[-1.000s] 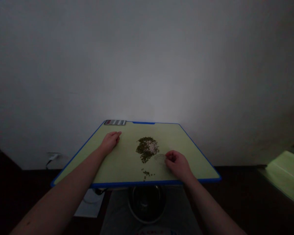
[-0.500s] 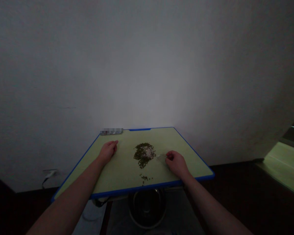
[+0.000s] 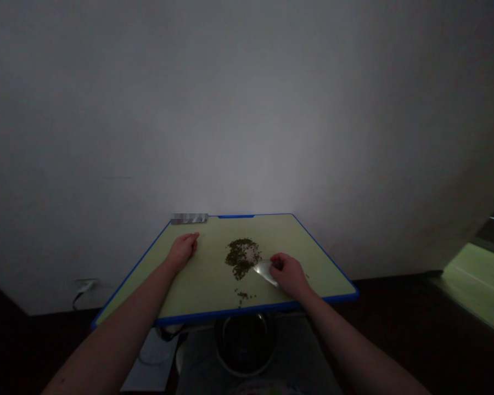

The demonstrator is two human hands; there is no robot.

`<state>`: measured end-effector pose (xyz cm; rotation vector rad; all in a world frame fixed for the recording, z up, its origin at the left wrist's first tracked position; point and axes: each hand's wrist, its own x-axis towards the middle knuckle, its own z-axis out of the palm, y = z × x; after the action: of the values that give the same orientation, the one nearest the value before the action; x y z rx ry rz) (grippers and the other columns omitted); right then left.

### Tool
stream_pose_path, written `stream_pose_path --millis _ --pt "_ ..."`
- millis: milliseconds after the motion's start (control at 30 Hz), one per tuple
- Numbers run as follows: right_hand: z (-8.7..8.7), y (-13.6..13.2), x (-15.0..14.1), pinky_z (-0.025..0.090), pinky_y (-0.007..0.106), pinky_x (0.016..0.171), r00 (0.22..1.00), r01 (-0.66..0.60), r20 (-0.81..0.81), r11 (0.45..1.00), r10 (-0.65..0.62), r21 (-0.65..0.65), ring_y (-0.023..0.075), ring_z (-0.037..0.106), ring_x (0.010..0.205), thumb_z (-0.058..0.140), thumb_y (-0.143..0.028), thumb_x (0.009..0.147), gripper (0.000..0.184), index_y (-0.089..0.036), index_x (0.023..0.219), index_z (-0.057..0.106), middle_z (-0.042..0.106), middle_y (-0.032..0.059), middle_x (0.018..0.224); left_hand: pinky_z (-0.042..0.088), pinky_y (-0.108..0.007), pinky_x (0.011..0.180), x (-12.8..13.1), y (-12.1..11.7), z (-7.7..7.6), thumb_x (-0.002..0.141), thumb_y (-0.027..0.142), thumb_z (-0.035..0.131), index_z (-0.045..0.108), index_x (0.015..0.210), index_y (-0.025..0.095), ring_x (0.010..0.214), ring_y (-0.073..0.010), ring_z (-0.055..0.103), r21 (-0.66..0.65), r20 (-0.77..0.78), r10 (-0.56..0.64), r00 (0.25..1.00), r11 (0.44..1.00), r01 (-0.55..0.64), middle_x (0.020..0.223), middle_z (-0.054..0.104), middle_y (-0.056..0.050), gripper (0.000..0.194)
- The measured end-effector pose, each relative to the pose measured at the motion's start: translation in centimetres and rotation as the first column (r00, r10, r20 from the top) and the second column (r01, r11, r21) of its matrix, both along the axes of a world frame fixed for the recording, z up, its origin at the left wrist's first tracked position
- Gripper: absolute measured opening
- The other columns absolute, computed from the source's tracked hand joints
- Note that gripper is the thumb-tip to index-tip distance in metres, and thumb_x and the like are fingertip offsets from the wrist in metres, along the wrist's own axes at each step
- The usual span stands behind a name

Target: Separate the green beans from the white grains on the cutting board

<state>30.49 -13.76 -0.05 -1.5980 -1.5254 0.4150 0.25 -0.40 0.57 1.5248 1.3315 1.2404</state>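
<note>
Being pinched in the curled fingers of the right hand [image 3: 290, 276], a clear plastic piece [image 3: 265, 272] is being held low over a pale green cutting board [image 3: 313, 263] with a blue rim, its pointed end just beside a heap of small green beans [image 3: 239, 259]. The fingers seem pressed together on the plastic, though the exact grip is partly hidden by the hand. The left hand [image 3: 183, 251] is being rested palm down on the board, well apart from the heap, its fingers lying close together and holding nothing. A whitish patch [image 3: 252, 254] is being shown at the heap's right side, and a small scatter of beans [image 3: 242, 296] is being left near the board's front edge. A dark bowl [image 3: 246, 345] is being seen below that edge.
</note>
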Motion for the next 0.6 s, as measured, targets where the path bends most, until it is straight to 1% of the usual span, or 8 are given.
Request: stream_pose_path --millis 67,133,233,333,400,500,600 --pt "-0.1 0.1 0.4 0.042 0.026 0.061 0.998 0.052 0.018 0.999 -0.052 0.005 0.0147 0.057 0.062 0.052 -0.018 0.065 0.017 -0.017 0.079 0.062 0.063 0.0015 0.067 0.025 -0.024 0.039 0.0 0.1 -0.2 0.072 0.049 0.047 0.041 0.048 0.019 0.034 -0.0083 0.032 -0.002 0.030 -0.005 1.000 1.000 0.005 0.037 0.035 0.006 0.039" --pt "-0.1 0.2 1.1 0.041 0.027 0.061 0.995 0.097 0.031 0.995 -0.098 0.008 0.0152 0.056 0.062 0.051 -0.019 0.065 0.017 -0.017 0.078 0.061 0.062 0.0018 0.067 0.024 -0.024 0.039 0.1 0.2 -0.3 0.072 0.049 0.049 0.041 0.047 0.019 0.034 -0.0079 0.031 -0.005 0.048 -0.037 0.998 0.999 0.038 0.037 0.035 0.006 0.039" --pt "0.0 0.2 2.0 0.041 0.027 0.060 0.990 0.132 0.041 0.991 -0.132 0.006 0.0154 0.056 0.061 0.051 -0.021 0.065 0.016 -0.016 0.078 0.060 0.061 0.0020 0.066 0.025 -0.024 0.039 0.1 0.3 -0.4 0.072 0.048 0.049 0.043 0.048 0.019 0.034 -0.0080 0.032 0.004 0.035 -0.019 0.999 1.000 0.019 0.037 0.036 0.005 0.039" --pt "0.0 0.1 2.0 0.041 0.026 0.060 0.992 0.123 0.040 0.992 -0.123 0.002 0.0147 0.056 0.061 0.051 -0.023 0.067 0.017 -0.016 0.080 0.061 0.061 0.0015 0.066 0.024 -0.024 0.038 0.0 0.5 -0.7 0.072 0.048 0.049 0.042 0.047 0.019 0.034 -0.0079 0.032 0.007 0.047 -0.027 0.999 1.000 0.026 0.037 0.036 0.005 0.039" --pt "-0.1 0.0 1.5 0.042 0.025 0.060 0.996 0.088 0.034 0.996 -0.088 0.002 0.0139 0.057 0.061 0.052 -0.024 0.068 0.018 -0.017 0.082 0.061 0.062 0.0007 0.067 0.024 -0.024 0.038 -0.1 0.8 -0.9 0.072 0.047 0.048 0.041 0.047 0.019 0.034 -0.0079 0.032 0.010 0.060 -0.034 0.998 0.999 0.033 0.037 0.036 0.005 0.038" --pt "-0.4 0.1 0.7 0.043 0.024 0.063 0.999 0.033 0.040 0.999 -0.033 0.008 0.0134 0.058 0.063 0.053 -0.023 0.068 0.019 -0.017 0.084 0.062 0.064 0.0011 0.069 0.025 -0.024 0.038 -0.1 1.2 -1.2 0.072 0.046 0.048 0.041 0.046 0.019 0.033 -0.0079 0.032 0.024 0.038 -0.026 0.999 0.999 0.025 0.036 0.036 0.005 0.038" --pt "-0.7 0.5 0.4 0.043 0.024 0.063 0.995 0.055 0.080 0.998 -0.056 0.012 0.0134 0.058 0.063 0.054 -0.021 0.067 0.019 -0.017 0.083 0.063 0.064 0.0015 0.069 0.025 -0.024 0.038 0.0 1.3 -1.3 0.072 0.046 0.049 0.041 0.045 0.019 0.033 -0.0081 0.032 0.012 0.039 -0.028 0.999 1.000 0.028 0.035 0.036 0.005 0.039"
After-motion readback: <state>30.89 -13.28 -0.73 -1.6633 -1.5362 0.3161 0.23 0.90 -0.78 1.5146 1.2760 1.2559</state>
